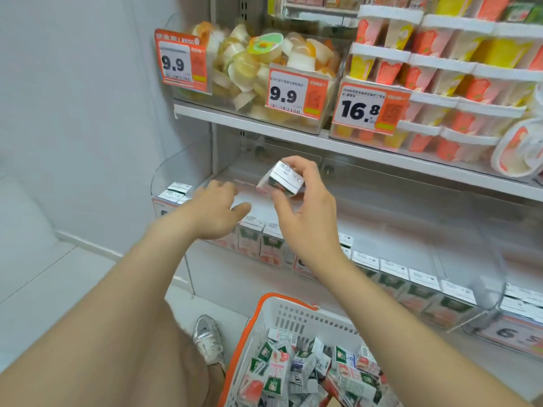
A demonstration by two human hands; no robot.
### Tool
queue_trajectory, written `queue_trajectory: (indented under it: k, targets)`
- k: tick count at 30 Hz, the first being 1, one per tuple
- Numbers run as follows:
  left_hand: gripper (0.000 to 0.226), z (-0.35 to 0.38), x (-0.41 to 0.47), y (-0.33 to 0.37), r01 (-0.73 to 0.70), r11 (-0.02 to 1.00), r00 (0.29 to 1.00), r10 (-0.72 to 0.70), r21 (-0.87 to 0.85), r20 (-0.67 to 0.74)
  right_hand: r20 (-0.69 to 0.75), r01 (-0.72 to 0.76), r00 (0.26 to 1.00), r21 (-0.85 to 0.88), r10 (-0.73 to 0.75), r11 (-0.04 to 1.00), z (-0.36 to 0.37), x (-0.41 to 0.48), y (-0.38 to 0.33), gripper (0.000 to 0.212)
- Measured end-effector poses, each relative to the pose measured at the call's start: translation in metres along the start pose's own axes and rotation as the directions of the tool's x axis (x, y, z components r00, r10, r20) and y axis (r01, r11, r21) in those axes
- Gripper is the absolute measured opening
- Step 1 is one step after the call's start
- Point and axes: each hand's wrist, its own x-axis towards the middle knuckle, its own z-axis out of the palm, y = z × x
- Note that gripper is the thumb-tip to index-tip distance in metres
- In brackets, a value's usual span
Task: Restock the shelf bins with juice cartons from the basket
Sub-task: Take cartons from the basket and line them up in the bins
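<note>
My right hand (305,212) holds a small juice carton (280,177) by its top, tilted, in front of the lower shelf. My left hand (216,211) reaches toward the clear shelf bin (396,201) with fingers spread and thumb out, holding nothing. A row of cartons (261,245) stands along the bin's front below my hands. More cartons (426,292) line the front further right. The white basket with an orange rim (264,312) sits low in view, holding several loose cartons (308,371).
The upper shelf (264,124) carries clear bins of jelly cups (264,63) and stacked fruit cups (440,77), with price tags 9.9 and 16.8. A grey wall stands at the left. My shoe (208,339) rests on the floor beside the basket.
</note>
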Motion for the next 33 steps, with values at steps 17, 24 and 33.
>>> queue_trajectory:
  k: [17,24,33]
  targets:
    - [0.072,-0.002,0.035,-0.116,0.190,0.978,0.981,-0.186,0.091,-0.049,0.446,-0.222,0.827,-0.301,0.343,0.927,0.187,0.100,0.039,0.031]
    - [0.072,-0.001,0.035,-0.129,0.155,0.986,0.987,-0.153,0.066,-0.042,0.654,-0.191,0.627,-0.398,0.424,0.897,0.195,0.112,0.049,0.024]
    - [0.068,-0.003,0.032,-0.123,0.207,0.978,0.963,-0.199,0.028,-0.184,0.675,-0.509,0.475,-0.313,0.565,0.802,0.211,0.129,0.052,0.044]
